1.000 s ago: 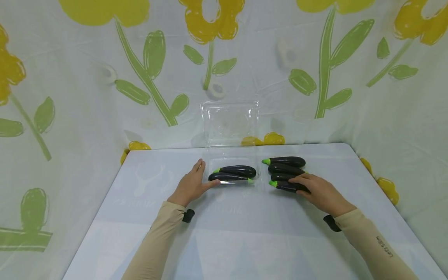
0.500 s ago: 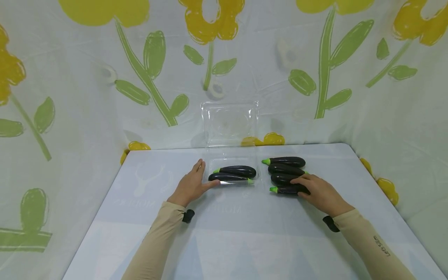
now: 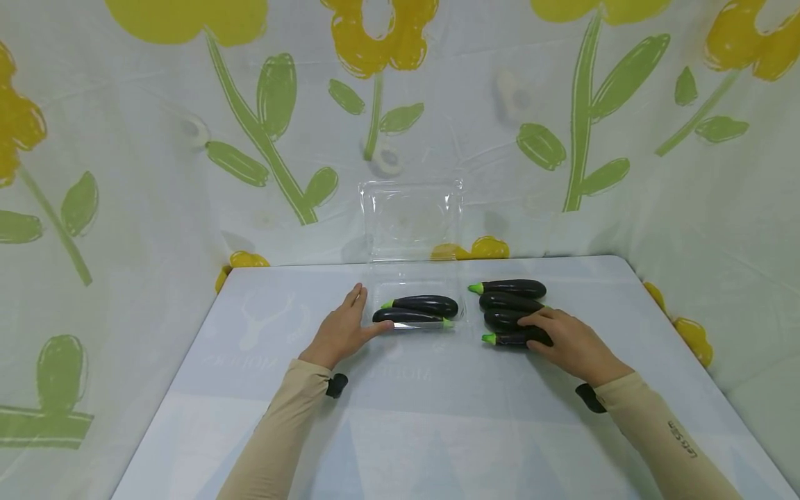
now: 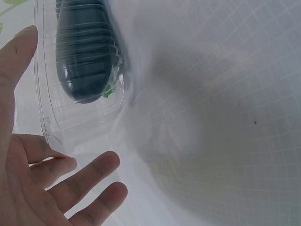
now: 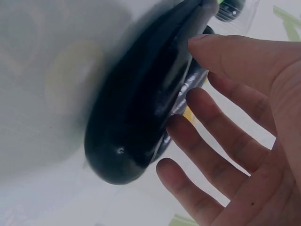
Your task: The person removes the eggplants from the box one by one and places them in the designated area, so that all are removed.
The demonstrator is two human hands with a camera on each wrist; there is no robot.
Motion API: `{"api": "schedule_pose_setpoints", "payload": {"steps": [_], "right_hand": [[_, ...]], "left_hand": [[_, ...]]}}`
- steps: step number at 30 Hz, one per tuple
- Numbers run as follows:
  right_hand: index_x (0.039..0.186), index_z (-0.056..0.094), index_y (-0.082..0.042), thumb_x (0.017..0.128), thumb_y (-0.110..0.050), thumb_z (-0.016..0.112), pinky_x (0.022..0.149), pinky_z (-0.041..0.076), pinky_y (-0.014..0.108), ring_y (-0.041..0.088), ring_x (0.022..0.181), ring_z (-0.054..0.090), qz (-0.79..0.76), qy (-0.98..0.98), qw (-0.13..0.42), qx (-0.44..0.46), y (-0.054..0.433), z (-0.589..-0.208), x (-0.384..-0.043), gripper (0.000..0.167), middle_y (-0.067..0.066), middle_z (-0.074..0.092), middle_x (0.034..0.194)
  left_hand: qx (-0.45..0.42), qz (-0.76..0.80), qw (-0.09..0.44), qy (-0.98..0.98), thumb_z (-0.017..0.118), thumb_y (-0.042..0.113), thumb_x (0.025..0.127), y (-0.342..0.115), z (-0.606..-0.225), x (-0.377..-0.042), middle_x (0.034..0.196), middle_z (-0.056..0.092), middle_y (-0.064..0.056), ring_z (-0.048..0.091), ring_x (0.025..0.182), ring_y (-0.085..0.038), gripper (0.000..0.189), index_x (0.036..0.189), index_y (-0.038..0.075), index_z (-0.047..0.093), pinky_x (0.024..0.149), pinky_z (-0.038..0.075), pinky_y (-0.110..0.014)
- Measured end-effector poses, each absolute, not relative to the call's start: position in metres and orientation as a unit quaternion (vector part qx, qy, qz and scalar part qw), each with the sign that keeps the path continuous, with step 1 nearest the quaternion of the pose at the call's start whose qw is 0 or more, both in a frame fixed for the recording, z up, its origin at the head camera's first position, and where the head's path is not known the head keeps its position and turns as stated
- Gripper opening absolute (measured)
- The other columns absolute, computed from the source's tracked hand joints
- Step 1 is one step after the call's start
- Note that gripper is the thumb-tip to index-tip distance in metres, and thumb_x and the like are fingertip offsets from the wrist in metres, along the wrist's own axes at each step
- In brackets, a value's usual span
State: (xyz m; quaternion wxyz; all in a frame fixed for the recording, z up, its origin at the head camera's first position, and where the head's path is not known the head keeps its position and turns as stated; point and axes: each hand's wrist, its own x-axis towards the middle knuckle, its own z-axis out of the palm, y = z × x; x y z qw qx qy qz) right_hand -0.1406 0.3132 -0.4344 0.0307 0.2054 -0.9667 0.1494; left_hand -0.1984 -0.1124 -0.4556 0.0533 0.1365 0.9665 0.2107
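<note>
A clear plastic clamshell box (image 3: pixel 409 274) stands on the table, its lid (image 3: pixel 410 219) raised at the back. Two eggplants, a rear one (image 3: pixel 428 304) and a front one (image 3: pixel 406 316), lie in its front half. My left hand (image 3: pixel 340 335) touches the box's near left corner, thumb along the front rim and fingers by the left side. To the right, several more eggplants lie in a row. The nearest eggplant (image 3: pixel 509 339), also large in the right wrist view, lies under my right hand (image 3: pixel 575 346); the thumb meets it, while the other fingers extend loosely alongside.
Behind the nearest eggplant lie a third eggplant (image 3: pixel 502 319), a second one (image 3: pixel 506 301) and the farthest one (image 3: pixel 515 288). The white table (image 3: pixel 400 430) reaches a flower-printed curtain (image 3: pixel 469 139) at the back and sides.
The nearest eggplant has turned slightly and shifted toward me, opening a gap to the one behind it. During the last half second hardly anything moves. The left hand stays at the box.
</note>
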Motion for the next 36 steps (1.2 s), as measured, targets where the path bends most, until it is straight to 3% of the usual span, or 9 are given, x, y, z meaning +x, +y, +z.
{"api": "schedule_pose_setpoints", "payload": {"steps": [12,28,36], "right_hand": [[0.127,0.069,-0.011,0.087,-0.013,0.081,0.091,0.052,0.059,0.042,0.117,0.060,0.156,-0.965,0.051,0.204,0.312,-0.426,-0.139,0.041,0.021,0.063,0.128],[0.128,0.068,-0.012,0.088,-0.016,0.081,0.087,0.056,0.052,0.033,0.108,0.066,0.161,-0.951,0.111,0.241,0.293,-0.419,-0.148,0.043,0.014,0.066,0.120],[0.131,0.067,-0.014,0.089,-0.020,0.081,0.090,0.055,0.051,0.028,0.112,0.064,0.188,-0.944,0.100,0.251,0.272,-0.411,-0.155,0.044,0.010,0.064,0.124]], "left_hand": [[0.137,0.214,0.054,0.966,0.056,0.076,0.088,-0.112,-0.456,-0.198,0.168,0.014,-0.016,0.030,0.148,-0.037,0.112,0.160,-0.002,0.018,0.116,0.033,-0.051],[0.139,0.214,0.050,0.965,0.056,0.075,0.089,-0.113,-0.457,-0.199,0.168,0.014,-0.016,0.033,0.147,-0.038,0.111,0.160,-0.002,0.019,0.115,0.034,-0.051],[0.140,0.212,0.051,0.966,0.056,0.076,0.088,-0.113,-0.455,-0.198,0.168,0.015,-0.017,0.034,0.146,-0.038,0.112,0.160,-0.002,0.019,0.115,0.035,-0.051]]}}
